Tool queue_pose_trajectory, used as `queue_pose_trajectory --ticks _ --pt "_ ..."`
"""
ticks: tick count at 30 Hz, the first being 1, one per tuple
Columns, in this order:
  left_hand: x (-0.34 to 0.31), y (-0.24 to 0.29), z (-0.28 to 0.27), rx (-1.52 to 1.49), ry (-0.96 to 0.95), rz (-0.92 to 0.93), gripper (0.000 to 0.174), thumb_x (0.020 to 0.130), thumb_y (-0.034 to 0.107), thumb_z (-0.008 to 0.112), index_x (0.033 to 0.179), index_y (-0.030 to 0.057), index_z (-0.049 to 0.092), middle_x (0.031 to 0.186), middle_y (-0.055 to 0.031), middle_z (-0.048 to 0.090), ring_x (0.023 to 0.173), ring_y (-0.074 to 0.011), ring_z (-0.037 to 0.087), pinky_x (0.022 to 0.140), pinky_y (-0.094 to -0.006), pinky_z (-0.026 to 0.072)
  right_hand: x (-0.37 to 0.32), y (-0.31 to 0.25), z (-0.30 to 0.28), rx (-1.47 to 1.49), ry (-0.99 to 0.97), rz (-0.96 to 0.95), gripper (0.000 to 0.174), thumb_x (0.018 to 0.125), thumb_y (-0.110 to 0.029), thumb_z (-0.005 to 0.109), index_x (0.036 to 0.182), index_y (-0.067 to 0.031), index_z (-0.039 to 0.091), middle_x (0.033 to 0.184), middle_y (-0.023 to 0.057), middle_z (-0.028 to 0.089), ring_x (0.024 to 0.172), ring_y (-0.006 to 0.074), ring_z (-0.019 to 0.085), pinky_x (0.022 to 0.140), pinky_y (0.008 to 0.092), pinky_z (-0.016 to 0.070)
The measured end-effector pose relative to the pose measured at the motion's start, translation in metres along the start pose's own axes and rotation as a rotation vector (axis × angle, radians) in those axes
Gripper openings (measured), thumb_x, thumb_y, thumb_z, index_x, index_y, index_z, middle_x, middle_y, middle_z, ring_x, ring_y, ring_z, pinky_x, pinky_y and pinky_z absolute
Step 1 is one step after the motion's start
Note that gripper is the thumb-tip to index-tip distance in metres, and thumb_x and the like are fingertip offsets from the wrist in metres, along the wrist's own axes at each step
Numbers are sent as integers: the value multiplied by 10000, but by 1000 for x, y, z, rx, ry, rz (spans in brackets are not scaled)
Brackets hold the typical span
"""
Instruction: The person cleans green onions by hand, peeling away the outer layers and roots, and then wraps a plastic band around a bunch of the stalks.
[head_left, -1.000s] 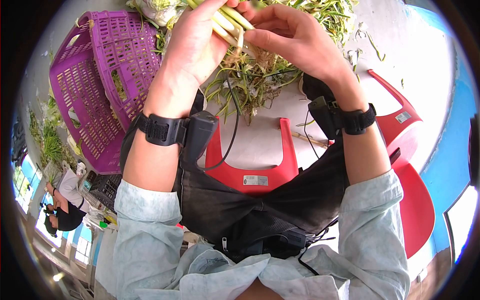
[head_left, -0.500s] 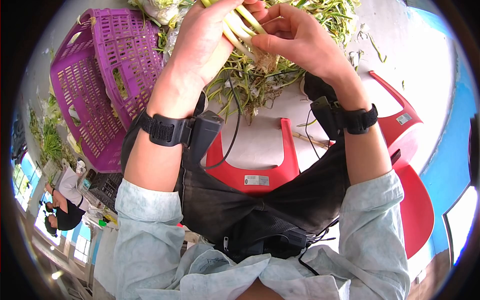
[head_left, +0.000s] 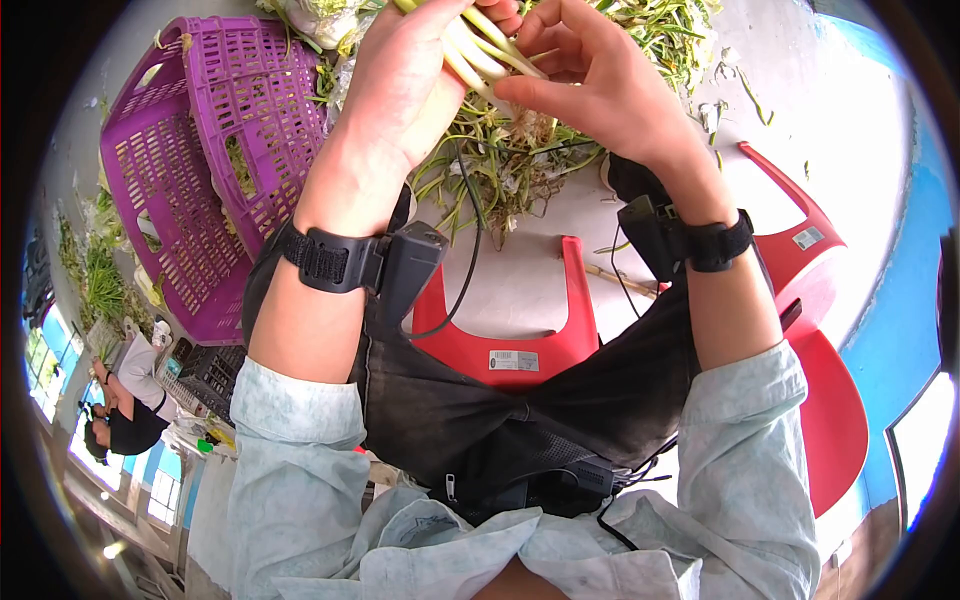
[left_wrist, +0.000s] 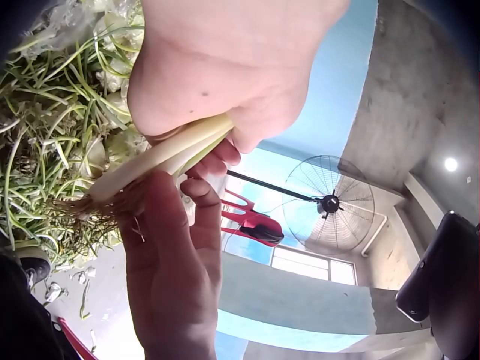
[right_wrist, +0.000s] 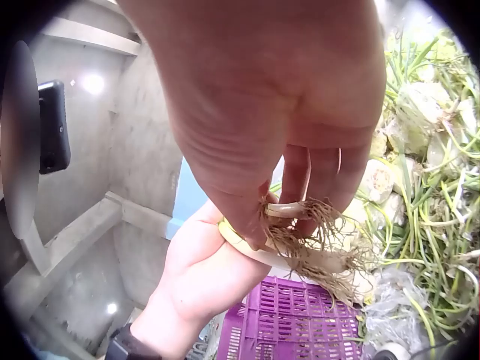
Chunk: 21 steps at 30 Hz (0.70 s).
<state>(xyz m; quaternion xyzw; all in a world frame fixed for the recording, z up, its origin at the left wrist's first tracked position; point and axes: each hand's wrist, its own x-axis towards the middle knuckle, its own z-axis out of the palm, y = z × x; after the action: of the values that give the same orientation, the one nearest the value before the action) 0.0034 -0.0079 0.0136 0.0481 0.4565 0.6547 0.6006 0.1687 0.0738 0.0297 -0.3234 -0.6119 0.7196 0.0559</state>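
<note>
Several white-and-green stalks (head_left: 470, 55) with stringy roots lie across the left hand (head_left: 402, 95), whose fingers and thumb grip them. The right hand (head_left: 615, 90) is at the root end, its thumb and fingers pinching a stalk. In the left wrist view the stalks (left_wrist: 154, 161) come out from under the left hand (left_wrist: 217, 67), and the right hand (left_wrist: 176, 277) touches them from below. The right wrist view shows the roots (right_wrist: 326, 259) hanging by the fingers of the right hand (right_wrist: 277, 112), with the left hand (right_wrist: 206, 277) behind.
A heap of loose green stalks and leaves (head_left: 500, 170) lies beyond the knees. At the left stands a purple crate (head_left: 250, 120). Red stools (head_left: 510, 355) are below and at the right (head_left: 830, 400). Another person (head_left: 135, 420) is at the far left.
The stalks and left hand have shifted slightly right since the earliest frame. The right hand's fingers have changed position around the root end.
</note>
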Motion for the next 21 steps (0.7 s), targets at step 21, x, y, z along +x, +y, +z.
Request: queue_pose_trajectory --ticks 21 --pt "1 0 0 16 45 -4 187 1060 261 611 1061 74 608 965 -55 588 906 -188 590 810 -346 525 0 20 6 -516 221 -359 256 846 -254 803 999 -55 757 944 109 752 952 251 755 895 363 586"
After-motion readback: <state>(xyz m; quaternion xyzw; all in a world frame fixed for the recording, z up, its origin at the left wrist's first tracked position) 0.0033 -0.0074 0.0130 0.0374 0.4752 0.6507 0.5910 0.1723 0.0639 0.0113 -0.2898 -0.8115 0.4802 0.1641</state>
